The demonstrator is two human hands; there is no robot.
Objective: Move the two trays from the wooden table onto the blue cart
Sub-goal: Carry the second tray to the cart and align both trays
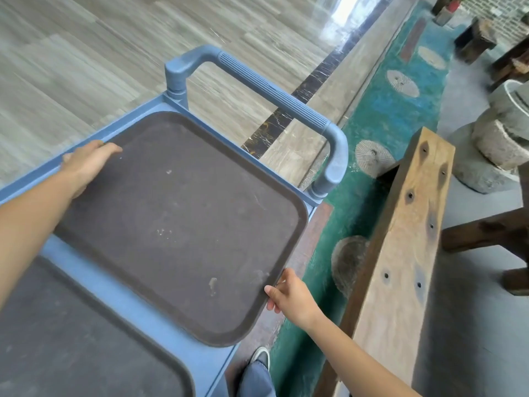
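A dark brown tray (183, 222) lies on the top of the blue cart (126, 293), near the cart's handle (257, 81). Its near right corner juts over the cart's edge. My left hand (86, 164) grips the tray's far left rim. My right hand (292, 296) pinches the near right rim. A second dark tray (71, 339) rests on the cart at the lower left, partly cut off by the frame.
A wooden bench (400, 253) runs along the right of the cart. Stone millstones (501, 138) stand at the far right. A green floor strip (386, 124) with round stone discs lies between cart and bench. My shoe (262, 358) shows below the cart.
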